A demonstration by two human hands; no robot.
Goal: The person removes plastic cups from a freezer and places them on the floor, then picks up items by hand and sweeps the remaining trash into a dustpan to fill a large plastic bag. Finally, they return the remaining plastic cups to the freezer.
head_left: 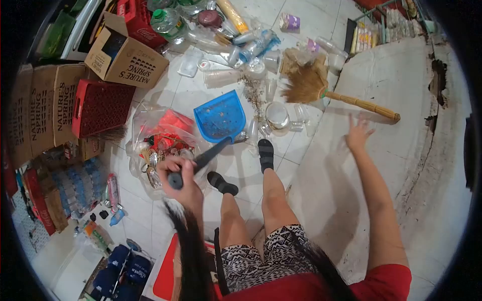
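My left hand point(181, 178) is wrapped round the black handle of a blue dustpan point(219, 114). Bits of dirt lie in the pan, which rests on the tiled floor. My right hand point(358, 132) is open, fingers spread, just below a soft broom point(359, 103) and apart from it. The broom's straw head point(306, 83) points left, and its handle lies toward the right wall. Beside the dustpan, a clear plastic bag point(150, 150) holds red and other mixed rubbish. A line of dirt point(255, 95) runs along the floor to the right of the pan.
Plastic cups point(221, 77), a green-capped bottle point(168, 24) and a round clear tub point(277, 115) litter the floor ahead. At left stand a cardboard box point(133, 65) and a red crate point(100, 108). A damaged white surface point(391, 155) runs along the right side.
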